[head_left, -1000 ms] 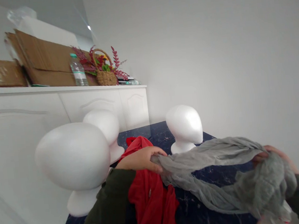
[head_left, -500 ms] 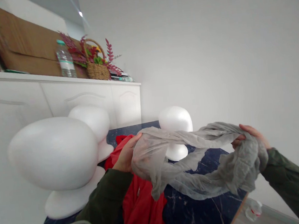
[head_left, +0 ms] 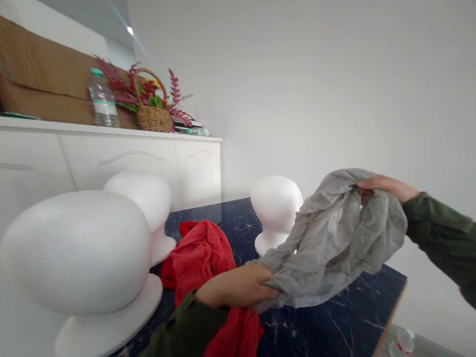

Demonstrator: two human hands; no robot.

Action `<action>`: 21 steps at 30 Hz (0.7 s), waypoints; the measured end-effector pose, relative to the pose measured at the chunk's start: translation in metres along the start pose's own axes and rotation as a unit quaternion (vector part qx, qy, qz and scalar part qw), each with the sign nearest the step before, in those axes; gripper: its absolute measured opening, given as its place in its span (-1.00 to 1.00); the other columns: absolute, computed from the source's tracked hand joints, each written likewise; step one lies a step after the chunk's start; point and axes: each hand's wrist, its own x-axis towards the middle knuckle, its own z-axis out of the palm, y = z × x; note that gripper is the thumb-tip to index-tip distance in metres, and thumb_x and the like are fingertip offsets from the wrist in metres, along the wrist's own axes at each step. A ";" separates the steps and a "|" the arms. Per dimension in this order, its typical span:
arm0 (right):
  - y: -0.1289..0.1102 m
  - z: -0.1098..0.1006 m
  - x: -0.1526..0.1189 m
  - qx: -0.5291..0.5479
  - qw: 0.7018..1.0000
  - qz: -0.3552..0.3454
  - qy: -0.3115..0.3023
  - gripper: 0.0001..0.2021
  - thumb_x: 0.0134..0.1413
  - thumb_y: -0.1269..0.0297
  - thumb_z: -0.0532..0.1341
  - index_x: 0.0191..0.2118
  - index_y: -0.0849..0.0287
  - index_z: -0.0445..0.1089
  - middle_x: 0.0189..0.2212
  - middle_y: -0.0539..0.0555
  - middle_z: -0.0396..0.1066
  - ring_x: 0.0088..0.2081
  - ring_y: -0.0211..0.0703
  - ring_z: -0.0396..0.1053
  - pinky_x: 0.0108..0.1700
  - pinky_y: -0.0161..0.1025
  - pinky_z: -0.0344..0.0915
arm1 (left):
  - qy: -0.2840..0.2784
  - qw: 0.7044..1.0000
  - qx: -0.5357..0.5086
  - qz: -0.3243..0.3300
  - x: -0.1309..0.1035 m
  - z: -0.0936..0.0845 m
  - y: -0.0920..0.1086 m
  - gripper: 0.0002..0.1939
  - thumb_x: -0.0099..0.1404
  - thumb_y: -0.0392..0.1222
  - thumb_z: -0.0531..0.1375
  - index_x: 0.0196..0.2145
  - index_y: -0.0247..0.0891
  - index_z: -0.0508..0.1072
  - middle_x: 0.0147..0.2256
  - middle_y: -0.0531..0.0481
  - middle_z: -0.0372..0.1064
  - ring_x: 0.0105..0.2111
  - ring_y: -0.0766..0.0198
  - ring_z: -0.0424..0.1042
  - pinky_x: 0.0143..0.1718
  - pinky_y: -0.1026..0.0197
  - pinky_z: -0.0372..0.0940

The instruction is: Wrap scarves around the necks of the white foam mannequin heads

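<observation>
A thin grey scarf (head_left: 332, 242), gathered into a loop, hangs between my two hands above the table. My left hand (head_left: 248, 284) is closed around its lower left end, in front of a red cloth (head_left: 203, 255) that lies crumpled on the table. Higher up at the right, my right hand (head_left: 384, 187) pinches the scarf's upper edge. Just behind the scarf stands a white mannequin head (head_left: 276, 203), its base partly covered by the fabric.
Two more white heads, a near one (head_left: 77, 255) and a farther one (head_left: 143, 199), stand at the left of the dark blue marbled table (head_left: 304, 340). A white cabinet (head_left: 134, 155) bears a plastic bottle (head_left: 103, 99), a flower basket (head_left: 154, 116) and cardboard (head_left: 41, 62). Another bottle (head_left: 401, 347) is on the floor.
My left hand has moved right and down, bringing the scarf's ends closer together. My right hand has risen slightly. The scarf has shifted right, uncovering more of the mannequin head and the red cloth.
</observation>
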 end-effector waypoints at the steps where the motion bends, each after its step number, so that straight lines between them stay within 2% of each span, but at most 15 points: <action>1: -0.005 -0.005 0.007 -0.018 1.000 -0.012 -0.021 -0.74 -0.34 0.14 0.21 -0.60 0.24 0.20 -0.71 -0.04 0.14 -0.65 -0.33 0.13 -0.59 -0.36 0.06 | -0.009 0.998 -0.057 0.007 -0.002 -0.006 0.001 -0.82 0.08 -0.16 0.06 -0.49 -0.21 0.45 -0.51 0.03 0.36 -0.48 0.27 0.33 -0.47 0.29 0.21; 2: -0.009 -0.011 0.015 -0.031 0.998 -0.019 -0.054 -0.76 -0.33 0.18 0.21 -0.56 0.26 0.23 -0.68 -0.04 0.18 -0.63 -0.34 0.15 -0.57 -0.37 0.07 | 0.000 0.991 -0.132 0.018 -0.005 -0.013 0.002 -0.81 0.08 -0.17 0.06 -0.45 -0.23 0.46 -0.45 0.00 0.39 -0.42 0.24 0.36 -0.42 0.26 0.24; 4: -0.014 -0.023 0.033 -0.091 0.987 -0.037 -0.125 -0.79 -0.29 0.27 0.21 -0.48 0.31 0.28 -0.61 -0.02 0.27 -0.52 -0.31 0.22 -0.47 -0.37 0.12 | 0.045 0.954 -0.292 0.046 -0.012 -0.026 0.001 -0.76 0.06 -0.15 0.06 -0.43 -0.30 0.47 -0.38 -0.09 0.41 -0.32 0.14 0.38 -0.30 0.16 0.26; 6: -0.017 -0.032 0.052 -0.207 0.960 -0.050 -0.180 -0.81 -0.26 0.34 0.19 -0.43 0.35 0.32 -0.53 0.02 0.33 -0.42 -0.26 0.27 -0.35 -0.34 0.15 | 0.097 0.906 -0.405 0.072 -0.020 -0.037 -0.003 -0.69 0.06 -0.09 0.03 -0.65 -0.32 0.42 -0.62 -0.09 0.35 -0.49 0.14 0.38 -0.29 0.06 0.26; 8: -0.018 -0.037 0.071 -0.317 0.930 -0.054 -0.179 -0.81 -0.25 0.37 0.17 -0.40 0.34 0.35 -0.50 0.03 0.36 -0.41 -0.25 0.27 -0.33 -0.34 0.16 | 0.129 0.869 -0.473 0.074 -0.029 -0.045 -0.008 -0.56 0.09 -0.01 -0.02 -0.84 -0.21 0.21 -0.91 0.07 -0.05 -0.78 0.30 0.17 -0.41 0.05 0.28; 9: -0.020 -0.037 0.081 -0.359 0.919 -0.058 -0.154 -0.82 -0.24 0.36 0.18 -0.41 0.32 0.35 -0.52 0.02 0.36 -0.45 -0.26 0.26 -0.36 -0.34 0.16 | 0.152 0.847 -0.503 0.080 -0.034 -0.047 -0.009 -0.52 0.11 0.03 -0.05 -0.87 -0.17 0.09 -0.94 0.15 -0.27 -0.87 0.39 0.00 -0.49 0.08 0.27; 10: -0.022 -0.036 0.090 -0.387 0.912 -0.065 -0.120 -0.83 -0.23 0.34 0.18 -0.42 0.31 0.35 -0.55 0.00 0.35 -0.48 -0.27 0.25 -0.40 -0.35 0.15 | 0.181 0.820 -0.535 0.094 -0.037 -0.048 -0.009 -0.50 0.14 0.04 -0.08 -0.87 -0.15 0.02 -0.92 0.20 -0.38 -0.89 0.46 -0.14 -0.56 0.13 0.25; 12: -0.028 -0.028 0.107 -0.419 0.902 -0.091 -0.044 -0.84 -0.19 0.30 0.18 -0.43 0.28 0.35 -0.57 -0.01 0.33 -0.49 -0.26 0.24 -0.43 -0.36 0.14 | 0.248 0.749 -0.595 0.152 -0.041 -0.049 -0.005 -0.53 0.19 -0.01 -0.11 -0.82 -0.17 0.00 -0.87 0.21 -0.31 -0.88 0.52 -0.23 -0.65 0.24 0.19; 14: -0.035 -0.014 0.125 -0.438 0.891 -0.112 0.027 -0.83 -0.11 0.26 0.15 -0.44 0.29 0.36 -0.56 0.01 0.32 -0.46 -0.24 0.25 -0.41 -0.36 0.14 | 0.303 0.678 -0.632 0.220 -0.037 -0.051 0.002 -0.60 0.22 -0.11 -0.10 -0.75 -0.21 0.10 -0.79 0.17 -0.10 -0.84 0.53 -0.11 -0.62 0.30 0.21; 15: -0.039 -0.006 0.134 -0.442 0.888 -0.114 0.060 -0.81 -0.08 0.25 0.14 -0.43 0.30 0.36 -0.54 0.02 0.33 -0.42 -0.23 0.27 -0.38 -0.36 0.14 | 0.320 0.658 -0.639 0.238 -0.033 -0.053 0.006 -0.65 0.22 -0.16 -0.10 -0.69 -0.23 0.16 -0.74 0.15 -0.01 -0.80 0.53 -0.01 -0.57 0.30 0.25; 18: -0.043 0.023 0.161 -0.427 0.890 -0.099 0.126 -0.75 -0.02 0.23 0.10 -0.37 0.35 0.39 -0.42 0.10 0.37 -0.29 -0.15 0.29 -0.28 -0.35 0.15 | 0.362 0.634 -0.632 0.260 -0.009 -0.066 0.008 -0.76 0.23 -0.28 -0.09 -0.52 -0.27 0.27 -0.58 0.11 0.17 -0.66 0.51 0.20 -0.37 0.29 0.30; 21: -0.036 0.051 0.182 -0.398 0.903 -0.078 0.142 -0.70 0.01 0.22 0.09 -0.29 0.40 0.38 -0.34 0.21 0.37 -0.19 -0.07 0.28 -0.22 -0.32 0.15 | 0.392 0.614 -0.627 0.274 0.021 -0.086 -0.005 -0.80 0.22 -0.35 -0.08 -0.37 -0.28 0.33 -0.43 0.09 0.29 -0.57 0.52 0.27 -0.30 0.31 0.29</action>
